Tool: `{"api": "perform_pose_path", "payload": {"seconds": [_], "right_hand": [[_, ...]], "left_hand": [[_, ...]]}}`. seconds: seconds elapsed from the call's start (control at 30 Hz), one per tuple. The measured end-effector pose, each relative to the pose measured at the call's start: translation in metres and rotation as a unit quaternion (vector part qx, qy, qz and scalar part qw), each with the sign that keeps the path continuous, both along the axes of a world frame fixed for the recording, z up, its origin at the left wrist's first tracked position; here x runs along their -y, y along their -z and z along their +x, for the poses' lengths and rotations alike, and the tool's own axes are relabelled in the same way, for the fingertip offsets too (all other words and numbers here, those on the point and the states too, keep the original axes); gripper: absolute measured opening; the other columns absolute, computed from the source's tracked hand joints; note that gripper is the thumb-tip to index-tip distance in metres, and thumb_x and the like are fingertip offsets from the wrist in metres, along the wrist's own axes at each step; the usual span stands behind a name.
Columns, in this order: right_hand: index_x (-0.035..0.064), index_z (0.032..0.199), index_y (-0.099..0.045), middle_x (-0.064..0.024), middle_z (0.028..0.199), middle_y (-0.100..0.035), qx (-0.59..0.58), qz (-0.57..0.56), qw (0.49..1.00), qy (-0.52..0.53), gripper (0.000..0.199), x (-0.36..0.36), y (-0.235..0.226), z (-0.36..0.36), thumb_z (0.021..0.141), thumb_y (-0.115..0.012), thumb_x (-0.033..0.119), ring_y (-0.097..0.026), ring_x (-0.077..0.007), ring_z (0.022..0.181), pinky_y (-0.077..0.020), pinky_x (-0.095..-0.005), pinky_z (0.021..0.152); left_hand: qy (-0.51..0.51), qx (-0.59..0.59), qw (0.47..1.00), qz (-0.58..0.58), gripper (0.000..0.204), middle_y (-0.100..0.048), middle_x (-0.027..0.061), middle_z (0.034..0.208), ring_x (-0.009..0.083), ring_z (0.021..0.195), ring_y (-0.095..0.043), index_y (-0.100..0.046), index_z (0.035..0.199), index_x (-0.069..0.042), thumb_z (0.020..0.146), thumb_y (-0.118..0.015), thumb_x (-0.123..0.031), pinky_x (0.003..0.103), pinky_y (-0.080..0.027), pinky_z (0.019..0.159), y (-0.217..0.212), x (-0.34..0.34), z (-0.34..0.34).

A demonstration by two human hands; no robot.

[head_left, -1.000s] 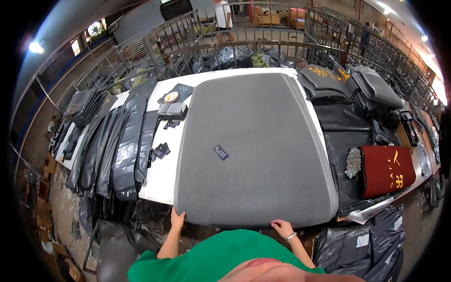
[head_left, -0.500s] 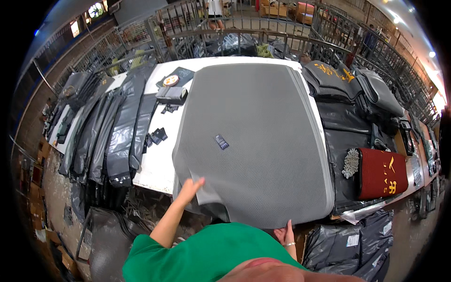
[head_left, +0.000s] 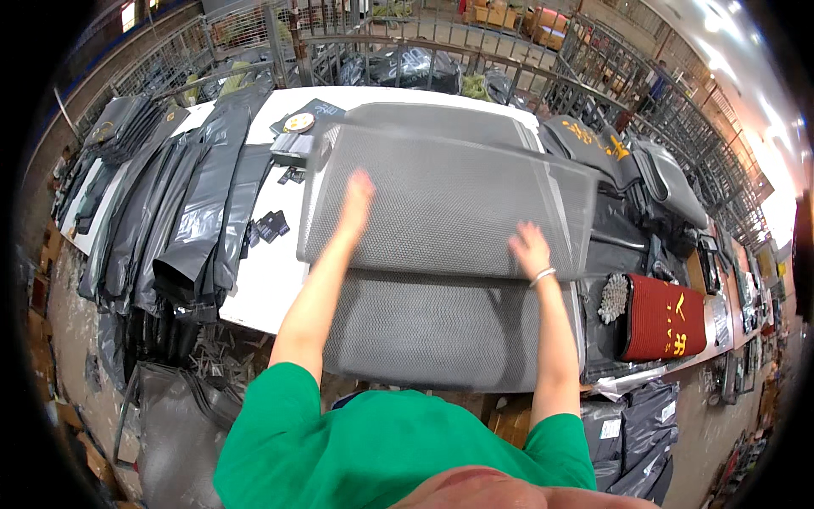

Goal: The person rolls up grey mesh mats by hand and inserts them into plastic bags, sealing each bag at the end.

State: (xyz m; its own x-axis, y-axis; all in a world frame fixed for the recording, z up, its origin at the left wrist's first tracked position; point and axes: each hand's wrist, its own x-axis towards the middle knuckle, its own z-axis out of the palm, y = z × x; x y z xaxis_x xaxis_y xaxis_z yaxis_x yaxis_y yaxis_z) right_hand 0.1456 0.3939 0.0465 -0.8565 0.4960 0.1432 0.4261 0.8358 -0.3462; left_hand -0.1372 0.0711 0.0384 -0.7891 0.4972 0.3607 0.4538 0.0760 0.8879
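Observation:
A grey textured mat (head_left: 449,199) is doubled over on the white table, its near part turned away from me and blurred at the far edge. Below its near edge shows another grey mat surface (head_left: 441,331). My left hand (head_left: 358,202) lies against the left part of the turned mat, fingers stretched out and somewhat smeared. Against the right part is my right hand (head_left: 532,248), its fingers spread and a bracelet on the wrist. Neither hand appears to grip the mat. The small dark label is out of sight.
Black plastic bags (head_left: 191,216) cover the table's left side. Small dark labels (head_left: 270,227) and a round tin-like item (head_left: 298,123) lie beside the mat. A rolled red mat (head_left: 666,318) and folded grey mats (head_left: 585,144) are at right. Metal railings (head_left: 407,42) stand behind.
The mat's near part has been lifted and turned over away from me, covering the label. Both hands have moved forward, from the near edge onto the turned part.

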Motion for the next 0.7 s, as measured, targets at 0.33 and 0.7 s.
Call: {"api": "perform_pose_path", "payload": {"seconds": [0.33,0.7], "right_hand": [[0.0177,0.118,-0.056,-0.0094,0.110,-0.062,0.247,0.184,0.950,-0.056,0.045,-0.022,0.069,0.002,0.075,-0.068,0.019,-0.059,-0.0286,0.100,-0.0479,-0.0412,0.085],[0.0147,0.106,-0.061,-0.0045,0.100,-0.065,-0.035,0.124,0.954,-0.270,0.038,0.125,0.040,0.158,0.069,-0.072,0.012,-0.062,-0.0229,0.088,-0.0496,-0.0392,0.075]], "left_hand": [[0.112,-0.377,0.831,-0.393,0.045,-0.059,0.0085,0.112,0.0283,0.108,-0.055,-0.055,0.111,-0.012,0.075,-0.070,-0.035,0.043,-0.044,0.091,0.084,-0.009,0.043],[0.101,-0.396,0.826,-0.387,0.038,-0.054,0.0034,0.095,0.0247,0.094,-0.056,-0.057,0.112,-0.020,0.076,-0.067,-0.023,0.034,-0.048,0.078,0.051,0.176,0.196]]}}
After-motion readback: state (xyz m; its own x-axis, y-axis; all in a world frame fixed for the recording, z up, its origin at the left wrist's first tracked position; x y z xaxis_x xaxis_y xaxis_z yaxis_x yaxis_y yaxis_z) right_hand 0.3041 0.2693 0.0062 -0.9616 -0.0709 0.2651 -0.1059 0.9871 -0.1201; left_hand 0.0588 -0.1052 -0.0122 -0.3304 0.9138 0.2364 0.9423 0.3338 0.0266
